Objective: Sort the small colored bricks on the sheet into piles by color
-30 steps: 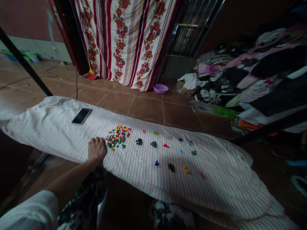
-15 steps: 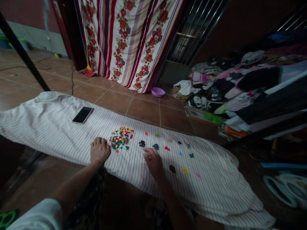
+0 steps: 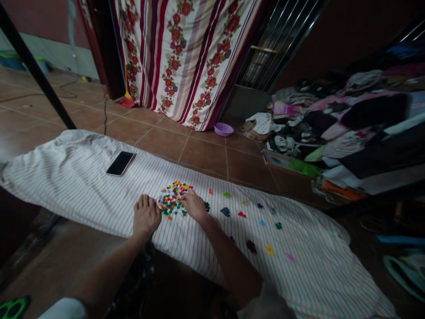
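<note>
Counts: 2 hands, 1 mixed pile, 14 small colour groups in view, 1 phone, 1 basin. Pieces in pile and groups too small to count reliably

Right hand (image 3: 195, 206): palm down, fingers bent and bunched, thumb side drawn in, tips in the right edge of the mixed pile (image 3: 172, 195). Can't tell if a piece is pinched, tips too small and blurred

Left hand (image 3: 146, 215): flat-ish on the cloth-draped counter (image 3: 83, 177), fingers side by side and slightly curled, at the left edge of the pile. Underside hidden, can't tell if it holds anything. So the pile sits between the hands

Groups, all relative to right hand:
- just right: 1 black group (image 3: 207, 206)
- right and farther out: 1 orange group (image 3: 210, 191), 1 lime group (image 3: 226, 194), 1 beige group (image 3: 245, 202)
- right: 1 slate group (image 3: 225, 212), 1 red group (image 3: 242, 214), 1 dark purple group (image 3: 260, 205), 1 grey group (image 3: 272, 210)
- well right, a bit nearer the body: 1 light blue group (image 3: 262, 223), 1 green group (image 3: 278, 225)
- right and nearer the body: 1 blue group (image 3: 232, 239) by the forearm, 1 brown group (image 3: 251, 246), 1 yellow group (image 3: 269, 249), 1 pink group (image 3: 290, 257)

Phone (image 3: 121, 163): beyond left hand, to its left. Purple basin (image 3: 223, 129): on the floor (image 3: 206, 155), well beyond right hand
</note>
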Demonstrator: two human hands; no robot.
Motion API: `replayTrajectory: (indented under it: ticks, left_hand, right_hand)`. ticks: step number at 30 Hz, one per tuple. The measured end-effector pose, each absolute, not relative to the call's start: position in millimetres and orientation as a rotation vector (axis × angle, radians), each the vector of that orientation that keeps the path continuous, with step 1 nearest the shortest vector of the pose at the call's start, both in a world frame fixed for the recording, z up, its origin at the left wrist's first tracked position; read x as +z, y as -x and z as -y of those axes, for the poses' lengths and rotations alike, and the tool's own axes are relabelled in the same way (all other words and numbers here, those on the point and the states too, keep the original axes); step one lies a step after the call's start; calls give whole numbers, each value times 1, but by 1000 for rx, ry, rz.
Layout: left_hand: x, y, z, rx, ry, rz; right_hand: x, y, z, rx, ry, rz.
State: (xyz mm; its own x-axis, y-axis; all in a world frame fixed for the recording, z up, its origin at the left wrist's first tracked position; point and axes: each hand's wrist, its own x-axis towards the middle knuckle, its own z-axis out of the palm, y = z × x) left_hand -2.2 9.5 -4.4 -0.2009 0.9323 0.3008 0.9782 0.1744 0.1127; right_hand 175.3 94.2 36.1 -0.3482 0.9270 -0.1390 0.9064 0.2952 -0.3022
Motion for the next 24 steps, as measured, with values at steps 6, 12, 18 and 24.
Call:
replayTrajectory:
  ticks: [6,12,18,24]
  left_hand:
    - [-4,1,-10,-431,1864,2274]
    - [-5,1,-10,-442,1848,2242]
    - [-4,1,-10,-429,1842,2229]
    - [-5,1,-10,-412,1835,2240]
  right_hand:
    - [44,-167,-97,429,1782,2583]
    - [46,-163,-95,368,1804,2627]
    - [42,-163,-95,343,1668,2703]
    - [37,-163,-97,334,1662,2691]
